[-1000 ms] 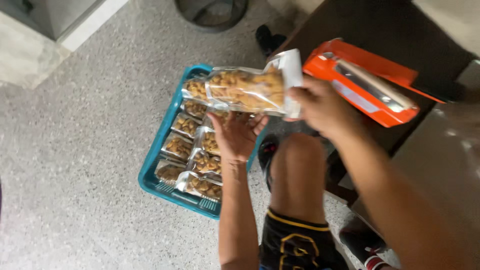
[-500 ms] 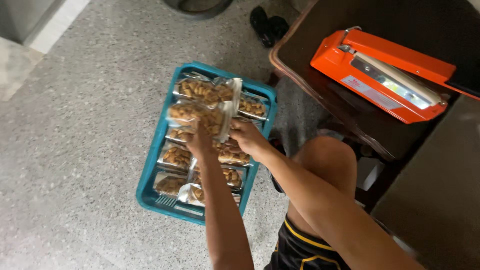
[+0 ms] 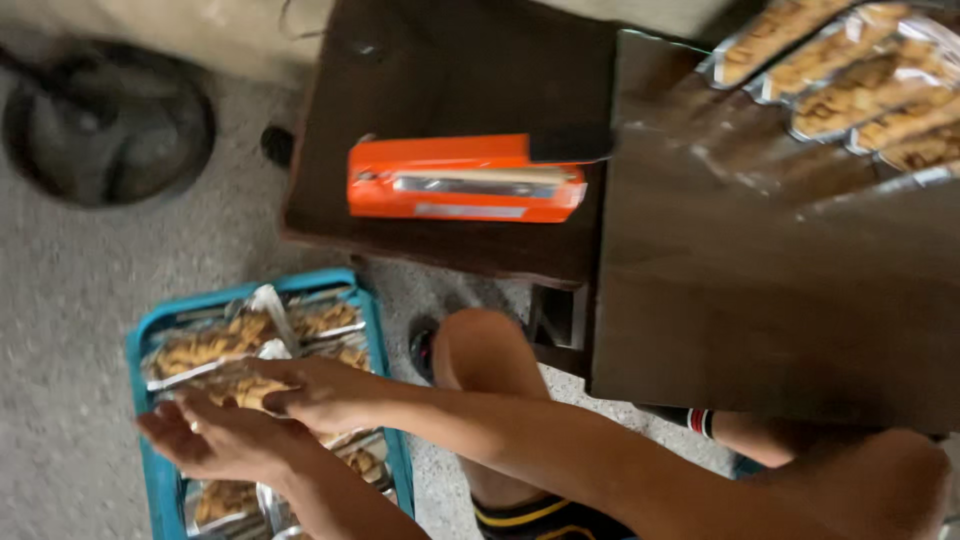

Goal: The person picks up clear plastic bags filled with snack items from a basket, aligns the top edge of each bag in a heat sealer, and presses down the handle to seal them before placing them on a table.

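Here, at the lower left of the frame, both hands worked over a teal tray (image 3: 375,330) that stood on the speckled floor (image 3: 70,270) and held clear packets of brown snacks. The right hand (image 3: 325,392) lay palm down with its fingers closed on the top packet (image 3: 235,388), pressing it onto the pile. The left hand (image 3: 215,440) was held flat and open just below, fingers spread, its fingertips near the same packet; whether it touched the packet could not be told through the blur. Above, at the centre of the frame, an orange heat sealer (image 3: 465,178) sat on a dark wooden table (image 3: 420,90). More filled packets (image 3: 850,90) lay at the upper right on a second dark surface. A bare knee (image 3: 480,350) showed between tray and table.
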